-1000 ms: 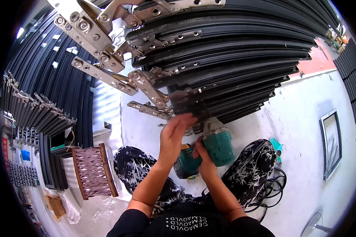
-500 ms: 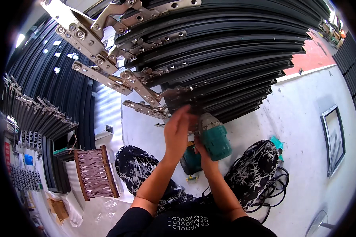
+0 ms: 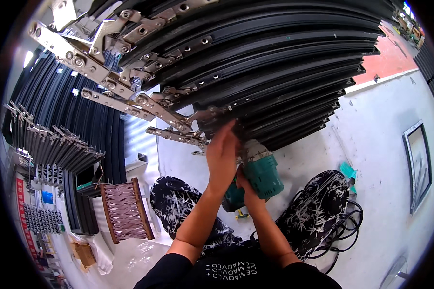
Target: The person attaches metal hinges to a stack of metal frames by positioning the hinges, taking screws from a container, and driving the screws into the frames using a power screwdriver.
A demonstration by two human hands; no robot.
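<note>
A teal power drill [image 3: 264, 176] is in my right hand [image 3: 251, 193], its front end pointing up at the lower part of a stack of black frame profiles [image 3: 284, 72]. My left hand [image 3: 221, 159] is raised beside the drill's front end, close to the profile ends and a metal hinge arm [image 3: 166, 114]. Blur smears its fingertips, and whatever they touch or hold there cannot be made out. More metal hinge arms [image 3: 113, 102] stick out to the left from the profiles. The drill's tip is hidden by the dark, blurred area near my left fingers.
A stool with a woven seat [image 3: 125, 211] stands to the left, near more stacked black profiles [image 3: 79, 91]. Coiled black cable [image 3: 349, 221] and a teal scrap [image 3: 348, 171] lie right of my knee. A rectangular frame [image 3: 417, 166] lies farther right; a cardboard box [image 3: 83, 254] is lower left.
The view has shifted slightly, so floor things sit a little farther right. My hands and the drill stay close to the same spot at the profiles.
</note>
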